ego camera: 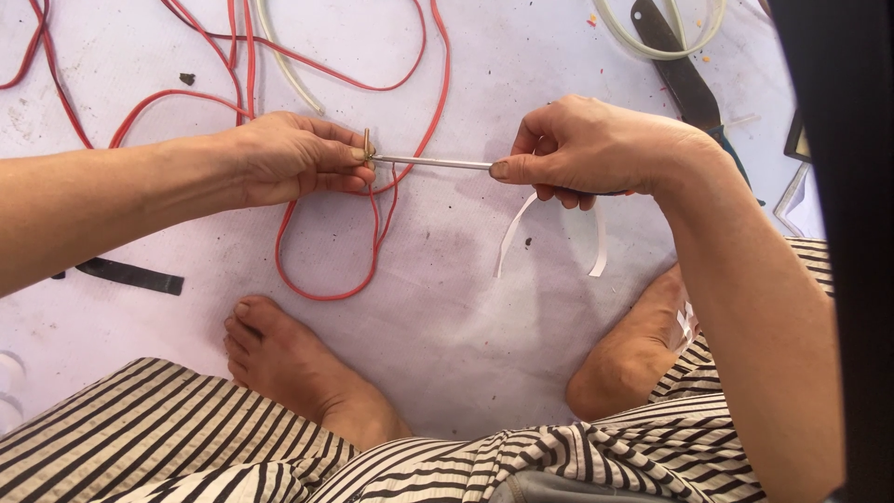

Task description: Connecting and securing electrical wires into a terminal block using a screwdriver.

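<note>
Currently pinching small brass fitting [368, 146] w/ left hand [293, 156]; right hand [591, 149] closed on screwdriver [430, 162], tip at fitting above red wire [372, 233] (floor). Could slip off & jab fingers if pushed off-axis.

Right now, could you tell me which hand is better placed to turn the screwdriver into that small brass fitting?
The right hand: it already grips the screwdriver, whose tip meets the brass fitting. The left hand is pinching that fitting.
</note>
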